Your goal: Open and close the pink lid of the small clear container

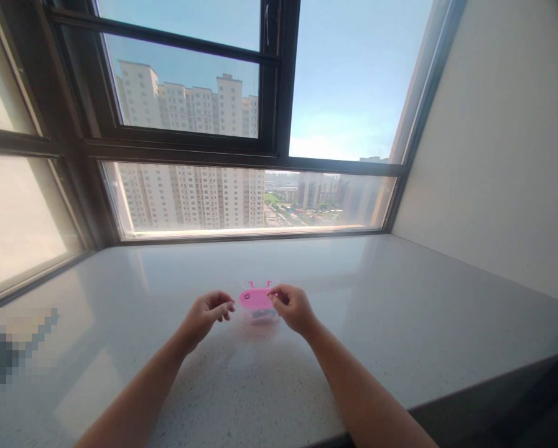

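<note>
A small clear container with a pink lid [255, 300] stands on the pale stone sill [376, 298] in front of me. The lid has two little antenna-like tabs at its far edge and a small dark ring at its left. My right hand [292, 307] pinches the lid's right edge with thumb and fingertips. My left hand [209, 313] hovers just left of the container with fingers curled and pinched together; whether it holds anything small is too fine to tell. Dark contents show faintly through the clear base.
The sill ends in a dark front edge [493, 386] at the right. A window [241, 193] lies straight ahead, a plain wall [507, 155] on the right. A blurred patch [12, 342] covers something at the left.
</note>
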Tool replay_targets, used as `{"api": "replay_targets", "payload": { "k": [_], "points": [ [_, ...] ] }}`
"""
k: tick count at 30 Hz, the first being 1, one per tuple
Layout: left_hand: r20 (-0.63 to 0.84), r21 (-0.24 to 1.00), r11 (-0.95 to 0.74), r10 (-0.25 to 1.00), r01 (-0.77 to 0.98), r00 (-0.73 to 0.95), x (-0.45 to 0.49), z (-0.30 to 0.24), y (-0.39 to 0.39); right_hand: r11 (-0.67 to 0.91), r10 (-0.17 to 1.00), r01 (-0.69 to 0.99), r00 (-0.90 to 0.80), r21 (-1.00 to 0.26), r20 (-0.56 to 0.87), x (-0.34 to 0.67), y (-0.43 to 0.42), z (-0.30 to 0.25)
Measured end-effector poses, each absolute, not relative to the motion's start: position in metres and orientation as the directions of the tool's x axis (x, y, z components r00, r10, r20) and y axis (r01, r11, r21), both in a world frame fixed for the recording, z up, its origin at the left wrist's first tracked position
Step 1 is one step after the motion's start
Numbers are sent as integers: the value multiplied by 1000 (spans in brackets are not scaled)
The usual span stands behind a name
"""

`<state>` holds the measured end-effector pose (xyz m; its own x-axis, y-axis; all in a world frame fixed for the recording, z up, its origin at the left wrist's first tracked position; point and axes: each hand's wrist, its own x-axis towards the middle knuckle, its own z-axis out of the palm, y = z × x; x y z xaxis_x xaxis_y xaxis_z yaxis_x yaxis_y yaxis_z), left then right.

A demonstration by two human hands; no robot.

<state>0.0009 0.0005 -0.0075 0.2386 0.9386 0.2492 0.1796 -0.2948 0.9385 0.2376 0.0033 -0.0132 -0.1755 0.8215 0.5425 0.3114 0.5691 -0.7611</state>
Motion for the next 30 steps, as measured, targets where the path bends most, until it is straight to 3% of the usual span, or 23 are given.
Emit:
{"api": "replay_targets", "payload": {
  "k": [30],
  "points": [
    [257,934,-300,941,193,218,1,-6,-1,567,822,313,-163,-762,545,236,1,-11]
  ]
}}
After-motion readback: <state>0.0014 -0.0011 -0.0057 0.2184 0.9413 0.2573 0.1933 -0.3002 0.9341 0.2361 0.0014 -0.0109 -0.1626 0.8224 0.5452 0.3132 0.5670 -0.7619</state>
